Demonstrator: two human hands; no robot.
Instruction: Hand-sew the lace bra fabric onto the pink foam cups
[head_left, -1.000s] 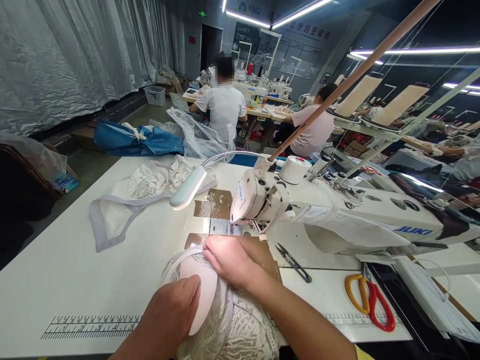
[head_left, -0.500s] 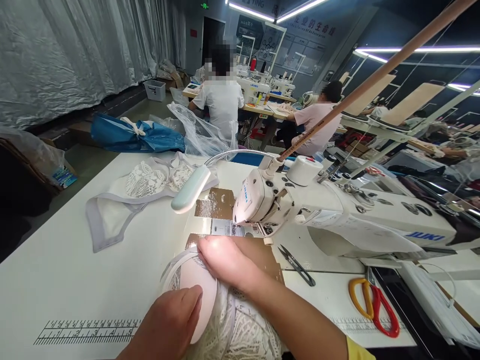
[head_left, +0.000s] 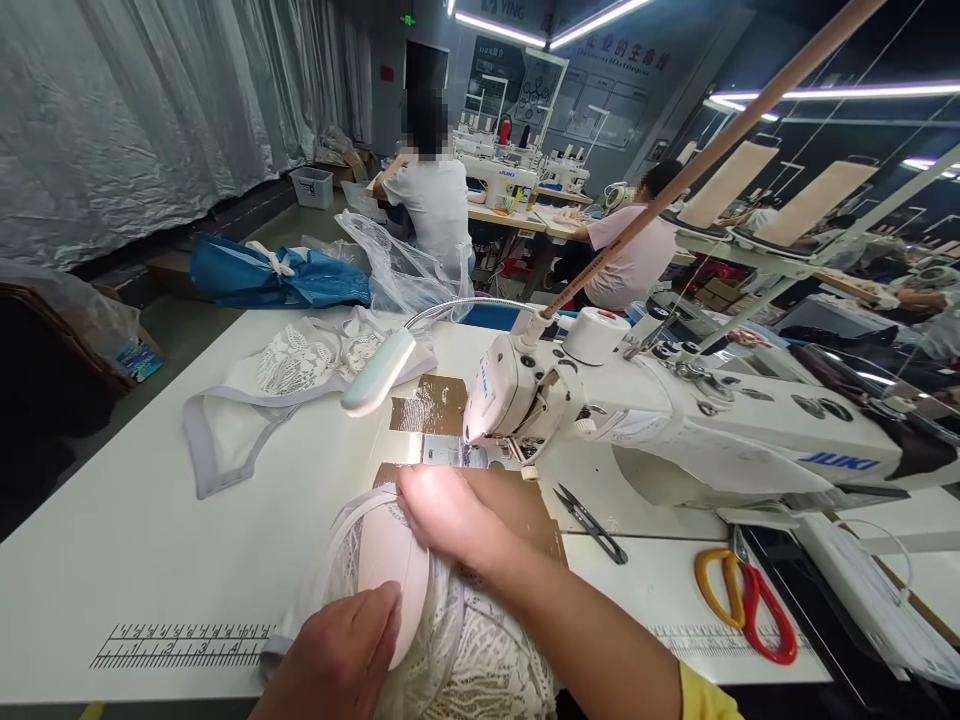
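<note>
Both hands are closed on a white lace bra (head_left: 487,650) at the table's front edge, just before the sewing machine. My left hand (head_left: 341,640) pinches the lower edge of its smooth pale cup (head_left: 397,570), thumb on top. My right hand (head_left: 442,510) grips the cup's upper end near the strap, fingers curled and partly hidden beneath. The needle area of the white sewing machine (head_left: 517,400) lies just beyond my right hand, apart from the fabric. Another lace bra (head_left: 292,365) with grey-lilac edging lies flat at the far left of the table.
Thread snips (head_left: 592,525) and scissors with orange and red handles (head_left: 750,605) lie to the right. A lamp (head_left: 379,375) overhangs the table. Brown tape (head_left: 431,405) covers parts of the machine bed. A blue bag (head_left: 277,275) sits beyond the table; co-workers sit further back.
My left hand and the cup's lower end have shifted up slightly. A grey edge of the bra now shows left of my left hand. The co-worker in white has raised an arm.
</note>
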